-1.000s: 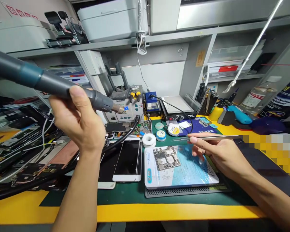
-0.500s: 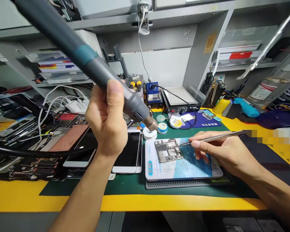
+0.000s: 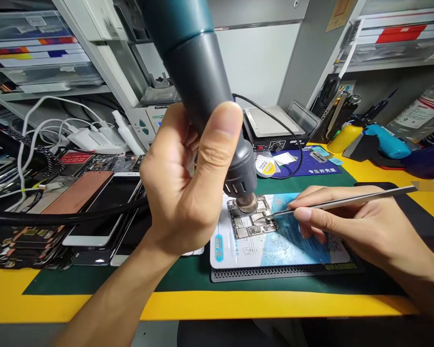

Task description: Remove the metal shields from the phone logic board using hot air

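My left hand (image 3: 191, 178) is wrapped round the dark grey handle of a hot air gun (image 3: 202, 72) with a teal band. Its metal nozzle points down over the upper part of a circuit board (image 3: 244, 224). The board lies on a white and blue pad (image 3: 292, 255), which rests on a grey perforated plate (image 3: 253, 275). Metal tweezers (image 3: 350, 198) are pinched between the thumb and fingers of my right hand (image 3: 365, 224). Their tips reach the middle of the board; whether they touch it is too small to tell.
Phones (image 3: 97, 212) and stacked boards stand left, with a black hose (image 3: 58, 218) crossing above them. Behind the pad is a heating plate (image 3: 271, 123) with a black cable. A blue tool (image 3: 388, 140) and a bottle (image 3: 419, 113) are at the right.
My left hand has brought the gun over the board, and the gun now stands more upright. The tweezers' tips sit lower over the board. The view has shifted closer.
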{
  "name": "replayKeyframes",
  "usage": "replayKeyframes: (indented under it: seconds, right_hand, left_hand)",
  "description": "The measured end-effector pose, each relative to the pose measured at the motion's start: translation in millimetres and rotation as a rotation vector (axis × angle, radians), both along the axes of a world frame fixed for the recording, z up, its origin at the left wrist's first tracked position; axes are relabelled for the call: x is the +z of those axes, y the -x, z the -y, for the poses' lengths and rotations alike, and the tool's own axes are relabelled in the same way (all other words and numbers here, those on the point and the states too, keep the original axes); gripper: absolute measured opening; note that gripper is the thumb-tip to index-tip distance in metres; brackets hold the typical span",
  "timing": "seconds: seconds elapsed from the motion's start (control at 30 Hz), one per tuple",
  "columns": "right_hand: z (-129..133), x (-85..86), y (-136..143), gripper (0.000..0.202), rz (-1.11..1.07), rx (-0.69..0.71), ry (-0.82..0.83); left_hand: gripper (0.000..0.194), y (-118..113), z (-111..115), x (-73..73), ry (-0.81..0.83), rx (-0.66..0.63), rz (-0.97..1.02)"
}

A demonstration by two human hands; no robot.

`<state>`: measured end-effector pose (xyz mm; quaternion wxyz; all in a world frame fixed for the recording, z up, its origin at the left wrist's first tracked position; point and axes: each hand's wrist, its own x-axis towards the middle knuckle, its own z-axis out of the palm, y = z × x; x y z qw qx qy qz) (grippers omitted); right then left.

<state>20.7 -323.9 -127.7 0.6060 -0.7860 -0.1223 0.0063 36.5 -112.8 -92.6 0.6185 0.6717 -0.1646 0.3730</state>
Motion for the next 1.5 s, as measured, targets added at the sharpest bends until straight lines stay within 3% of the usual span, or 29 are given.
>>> replayKeyframes:
  seconds: [0.1,0.23,0.43,0.53,0.67,0.77,1.5]
  right_hand:
    - [0.1,-0.6,-0.4,0.012,0.006,-0.006,0.004]
    - [1.2,-2.1,-0.9,0.008,0.026,0.01,0.006]
    - [-0.6,0.8,-0.1,0.01,0.025,-0.001,0.019]
    - [-0.6,1.4,0.5,0.009,0.031,-0.002,0.026]
    - [1.6,-0.2,-0.2,0.005,0.076,0.004,0.037]
    - [1.9,-0.1,-1.7,0.004,0.089,0.01,0.056]
    - [0.2,0.9,-1.5,0.008,0.093,0.024,0.062]
  left_hand:
    - [0.038,1.3,4.5,1.4,0.045,-0.005,-0.021]
    - [0.037,3.0,9.6,1.8,0.01,0.013,-0.052]
    - [0.054,5.5,16.6,8.3,0.02,0.078,-0.075]
    - [0.05,5.1,13.4,6.6,-0.004,0.054,-0.084]
    - [0.032,-0.7,3.6,-4.3,0.016,-0.105,-0.022]
    - [0.029,-4.3,-0.8,-10.1,0.022,-0.18,0.052]
    - [0.034,-1.3,-6.7,-7.0,-0.063,-0.131,-0.006]
